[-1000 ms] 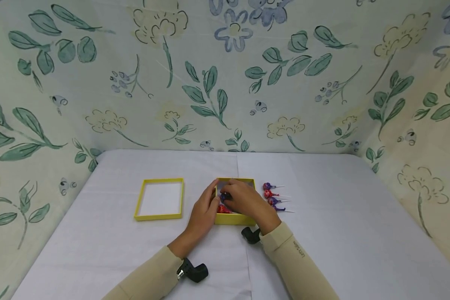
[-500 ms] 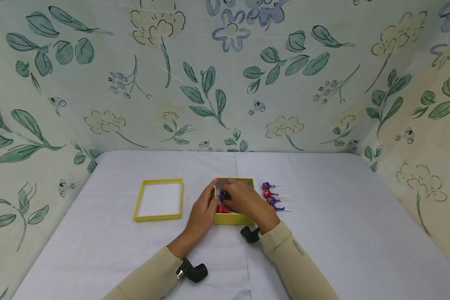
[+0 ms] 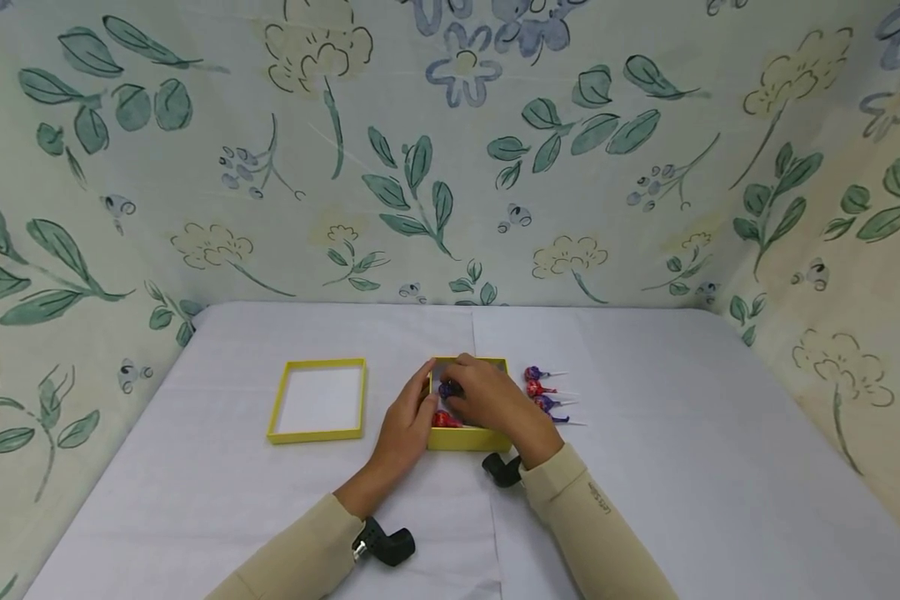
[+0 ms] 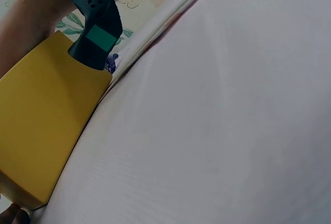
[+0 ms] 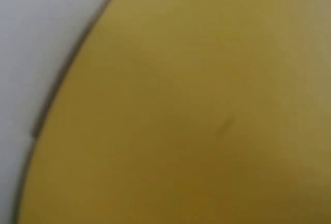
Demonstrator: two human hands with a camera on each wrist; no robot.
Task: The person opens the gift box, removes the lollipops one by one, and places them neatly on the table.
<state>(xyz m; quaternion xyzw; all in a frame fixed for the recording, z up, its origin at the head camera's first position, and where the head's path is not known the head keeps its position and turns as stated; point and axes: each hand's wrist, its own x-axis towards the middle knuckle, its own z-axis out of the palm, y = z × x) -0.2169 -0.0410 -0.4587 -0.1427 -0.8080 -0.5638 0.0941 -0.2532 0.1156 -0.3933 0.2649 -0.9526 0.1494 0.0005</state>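
In the head view a yellow box stands uncovered on the white cloth. My left hand holds its left wall, thumb at the rim. The left wrist view shows the yellow box from outside, with dark fingertips by its lower corner. My right hand reaches into the box and pinches a dark purple lollipop, whose stick is hidden. A red-wrapped lollipop lies inside, near the front wall. The box's yellow outer wall fills most of the blurred right wrist view.
Left of the box lies a yellow-rimmed lid. Several lollipops in a column lie right of the box, among them a red one and a purple one, sticks pointing right. Floral fabric hangs behind the table.
My right fingers have shifted slightly inside the box, and the purple lollipop's head shows a little differently. My left hand stays at the box's left side.
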